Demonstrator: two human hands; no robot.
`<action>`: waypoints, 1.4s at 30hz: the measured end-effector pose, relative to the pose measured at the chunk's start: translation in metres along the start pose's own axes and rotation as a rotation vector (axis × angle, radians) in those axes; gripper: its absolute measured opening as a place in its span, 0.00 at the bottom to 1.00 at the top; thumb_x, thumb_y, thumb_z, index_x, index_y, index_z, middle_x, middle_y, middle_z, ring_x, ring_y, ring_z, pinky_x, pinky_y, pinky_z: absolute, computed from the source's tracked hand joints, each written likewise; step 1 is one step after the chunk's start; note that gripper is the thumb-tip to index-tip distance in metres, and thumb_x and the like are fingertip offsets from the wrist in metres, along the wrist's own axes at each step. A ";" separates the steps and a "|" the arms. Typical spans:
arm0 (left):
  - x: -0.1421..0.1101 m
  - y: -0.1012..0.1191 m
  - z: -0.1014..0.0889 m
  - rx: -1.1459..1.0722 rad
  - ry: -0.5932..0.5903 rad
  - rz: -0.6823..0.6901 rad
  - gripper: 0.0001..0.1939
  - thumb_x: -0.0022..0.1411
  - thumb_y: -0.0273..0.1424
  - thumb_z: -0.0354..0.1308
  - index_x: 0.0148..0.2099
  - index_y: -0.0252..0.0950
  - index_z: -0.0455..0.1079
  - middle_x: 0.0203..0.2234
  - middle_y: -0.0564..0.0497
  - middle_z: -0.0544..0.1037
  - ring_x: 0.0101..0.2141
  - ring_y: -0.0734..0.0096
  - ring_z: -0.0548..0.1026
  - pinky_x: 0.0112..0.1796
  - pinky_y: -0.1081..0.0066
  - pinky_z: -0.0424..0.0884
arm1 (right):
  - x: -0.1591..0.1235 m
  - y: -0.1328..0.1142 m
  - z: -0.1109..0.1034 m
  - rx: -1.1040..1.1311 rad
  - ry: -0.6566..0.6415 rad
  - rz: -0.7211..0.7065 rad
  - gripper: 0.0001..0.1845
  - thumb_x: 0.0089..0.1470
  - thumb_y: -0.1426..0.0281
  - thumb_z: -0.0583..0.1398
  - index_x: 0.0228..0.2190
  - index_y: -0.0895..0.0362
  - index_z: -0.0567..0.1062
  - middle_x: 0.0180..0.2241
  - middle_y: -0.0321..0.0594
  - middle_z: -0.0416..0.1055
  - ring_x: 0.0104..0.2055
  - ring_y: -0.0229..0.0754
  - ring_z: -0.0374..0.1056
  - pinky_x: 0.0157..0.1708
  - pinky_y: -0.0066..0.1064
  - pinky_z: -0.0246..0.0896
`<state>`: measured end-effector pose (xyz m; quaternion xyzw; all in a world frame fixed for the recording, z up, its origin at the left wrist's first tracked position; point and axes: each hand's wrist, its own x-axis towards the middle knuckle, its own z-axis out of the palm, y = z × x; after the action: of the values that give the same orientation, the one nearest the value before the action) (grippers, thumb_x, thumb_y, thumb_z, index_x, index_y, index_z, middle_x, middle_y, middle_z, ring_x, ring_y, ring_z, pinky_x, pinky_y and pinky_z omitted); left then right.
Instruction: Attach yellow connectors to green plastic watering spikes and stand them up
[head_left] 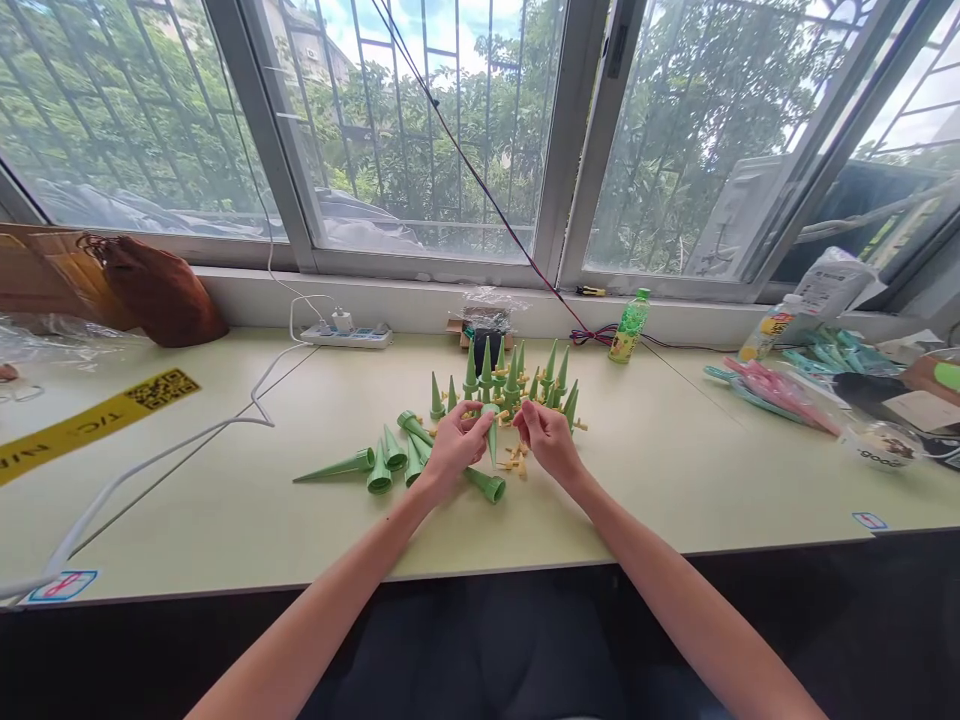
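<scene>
My left hand [456, 443] is closed around a green plastic cone spike [492, 437] that points downward between both hands. My right hand [547, 435] is pinched close to the cone's top, its fingers together on something small that I cannot make out. Small yellow valve pieces [516, 463] lie on the table just below my hands. Behind them several green cones [510, 380] stand upright, some with yellow parts fitted. To the left several loose green cones [386, 462] lie on their sides, one long one [334, 467] pointing left.
A pale green table [675, 480] runs under a window. On it are a white power strip [346, 336] with a white cable [187, 440], a green bottle [628, 326], a brown bag [154, 290], yellow tape [90, 420], and packets of pink and teal items [780, 390] at right.
</scene>
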<state>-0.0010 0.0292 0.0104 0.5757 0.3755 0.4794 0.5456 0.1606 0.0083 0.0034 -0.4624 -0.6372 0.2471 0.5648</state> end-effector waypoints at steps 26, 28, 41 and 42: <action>0.002 -0.012 -0.006 0.789 0.050 0.286 0.08 0.58 0.33 0.57 0.38 0.36 0.72 0.18 0.53 0.72 0.22 0.68 0.69 0.29 0.71 0.61 | -0.003 0.014 -0.004 -0.671 -0.194 -0.103 0.07 0.55 0.75 0.55 0.28 0.57 0.72 0.27 0.41 0.71 0.28 0.39 0.63 0.31 0.28 0.54; 0.002 -0.013 -0.007 0.845 0.018 0.281 0.08 0.58 0.33 0.56 0.38 0.36 0.73 0.18 0.53 0.72 0.22 0.67 0.69 0.29 0.70 0.61 | -0.003 0.013 -0.004 -0.674 -0.206 -0.111 0.06 0.55 0.75 0.56 0.29 0.58 0.72 0.28 0.40 0.71 0.28 0.38 0.64 0.31 0.28 0.54; -0.003 -0.007 -0.007 0.968 -0.017 0.310 0.13 0.61 0.29 0.51 0.46 0.36 0.73 0.18 0.54 0.70 0.22 0.69 0.69 0.29 0.72 0.61 | -0.002 0.015 -0.004 -0.633 -0.258 -0.119 0.09 0.58 0.78 0.52 0.31 0.58 0.71 0.31 0.42 0.70 0.32 0.39 0.64 0.33 0.27 0.55; -0.003 -0.007 -0.006 0.974 -0.017 0.310 0.13 0.60 0.29 0.51 0.45 0.36 0.73 0.18 0.55 0.70 0.22 0.70 0.69 0.29 0.72 0.61 | -0.002 0.015 -0.004 -0.637 -0.259 -0.125 0.08 0.58 0.78 0.53 0.31 0.59 0.71 0.31 0.41 0.69 0.31 0.38 0.64 0.33 0.27 0.55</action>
<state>-0.0074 0.0288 0.0029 0.8160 0.4613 0.3193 0.1396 0.1694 0.0128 -0.0092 -0.5404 -0.7758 0.0578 0.3206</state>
